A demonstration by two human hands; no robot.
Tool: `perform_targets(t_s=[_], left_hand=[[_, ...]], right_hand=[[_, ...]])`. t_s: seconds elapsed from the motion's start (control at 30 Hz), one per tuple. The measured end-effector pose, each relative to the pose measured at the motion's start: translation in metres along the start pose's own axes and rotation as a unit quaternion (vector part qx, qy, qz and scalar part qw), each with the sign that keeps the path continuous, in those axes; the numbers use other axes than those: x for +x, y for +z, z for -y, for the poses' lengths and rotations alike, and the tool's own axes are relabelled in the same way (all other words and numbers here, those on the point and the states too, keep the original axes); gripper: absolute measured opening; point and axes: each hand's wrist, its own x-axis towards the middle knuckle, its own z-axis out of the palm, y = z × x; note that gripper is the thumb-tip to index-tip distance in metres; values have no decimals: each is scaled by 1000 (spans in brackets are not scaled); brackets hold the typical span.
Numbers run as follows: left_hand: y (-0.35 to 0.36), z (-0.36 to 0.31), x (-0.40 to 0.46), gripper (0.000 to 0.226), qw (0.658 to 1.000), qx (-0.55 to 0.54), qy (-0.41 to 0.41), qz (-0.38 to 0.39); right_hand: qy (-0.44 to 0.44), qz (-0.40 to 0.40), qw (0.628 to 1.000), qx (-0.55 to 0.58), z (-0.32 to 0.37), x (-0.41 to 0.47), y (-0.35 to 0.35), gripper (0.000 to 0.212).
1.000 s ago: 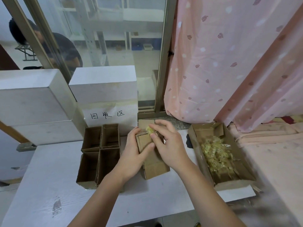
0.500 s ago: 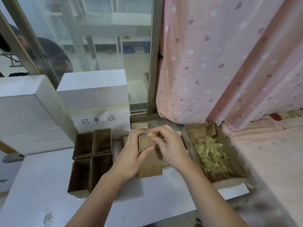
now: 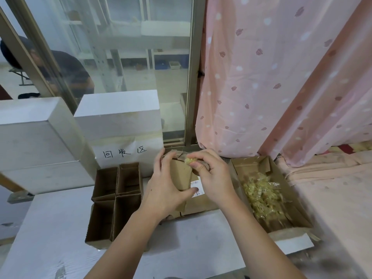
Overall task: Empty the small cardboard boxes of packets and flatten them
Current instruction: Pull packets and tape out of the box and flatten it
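Hands meet over small cardboard box (image 3: 181, 176), mid-table, upright. Left hand (image 3: 167, 190) grips its side. Right hand (image 3: 213, 176) pinches yellowish packet (image 3: 190, 161) at the open top. Four open boxes (image 3: 115, 200) sit just left; tray (image 3: 298, 202) of loose packets (image 3: 261, 196) just right.

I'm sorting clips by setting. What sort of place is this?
Probably a makeshift packing or sorting corner, not a home kitchen: a handwritten paper sign, empty cardboard boxes, and a tray of packets beside a glass partition.

A white table (image 3: 60, 228) carries four open boxes (image 3: 114, 200) and a packet tray (image 3: 289, 198).
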Motion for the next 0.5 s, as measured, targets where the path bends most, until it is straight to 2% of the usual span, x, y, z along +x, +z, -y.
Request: perform_targets(t_s=[0.13,0.33,0.5], left_hand=[[-1,8,3,87,998,-30,-23,-44],[-7,21,3,86,995,-61,-53,-54],[-16,37,3,90,981,-140,-98,-90]], right_hand=[[43,22,997,52,-8,5,8,22],[18,49,998,-39,-13,8,21,27],[66,60,994,69,-7,8,28,31]])
